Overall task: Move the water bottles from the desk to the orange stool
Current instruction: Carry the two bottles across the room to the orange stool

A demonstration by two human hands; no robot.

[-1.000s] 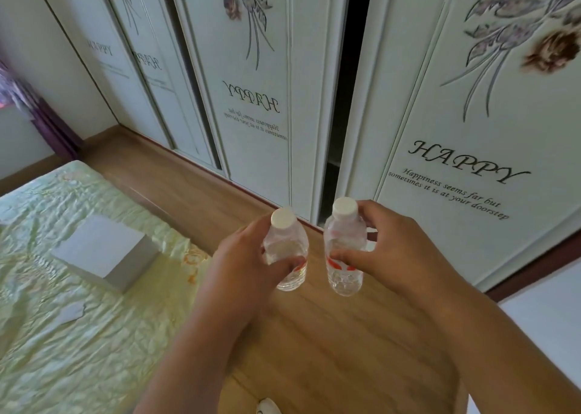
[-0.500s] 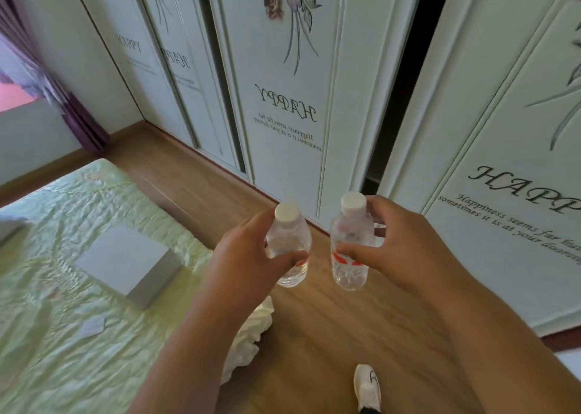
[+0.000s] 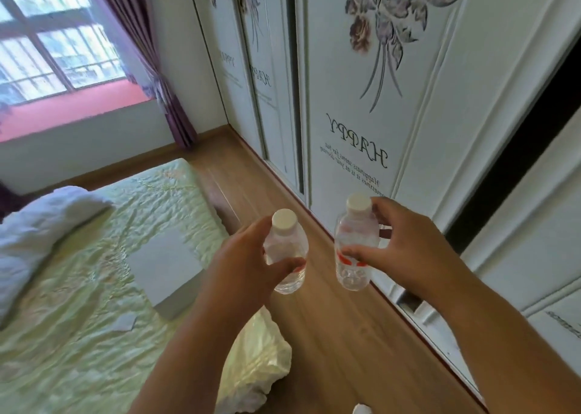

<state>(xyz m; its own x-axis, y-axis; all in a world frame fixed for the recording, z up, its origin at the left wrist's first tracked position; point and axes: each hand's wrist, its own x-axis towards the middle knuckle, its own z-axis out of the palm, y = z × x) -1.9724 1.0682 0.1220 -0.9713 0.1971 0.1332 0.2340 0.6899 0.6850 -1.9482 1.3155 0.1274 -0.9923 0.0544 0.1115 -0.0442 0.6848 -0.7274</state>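
Observation:
I carry two small clear water bottles with white caps and red labels, upright, above the wooden floor. My left hand (image 3: 242,262) grips the left bottle (image 3: 284,244) around its middle, thumb across the front. My right hand (image 3: 399,253) grips the right bottle (image 3: 355,240), thumb on the label and fingers behind the neck. The two bottles are a short gap apart. Neither the desk nor the orange stool is in view.
A bed (image 3: 78,288) with a pale green cover fills the left, with a white box (image 3: 163,269) and a white pillow (image 3: 37,225) on it. White wardrobe doors (image 3: 361,99) line the right. A strip of wooden floor (image 3: 330,335) runs between them toward a window (image 3: 56,42) with purple curtains.
My view has swung left along the room: the window, curtains and pillow have come into sight. Both hands still hold the bottles in the same grip in front of me.

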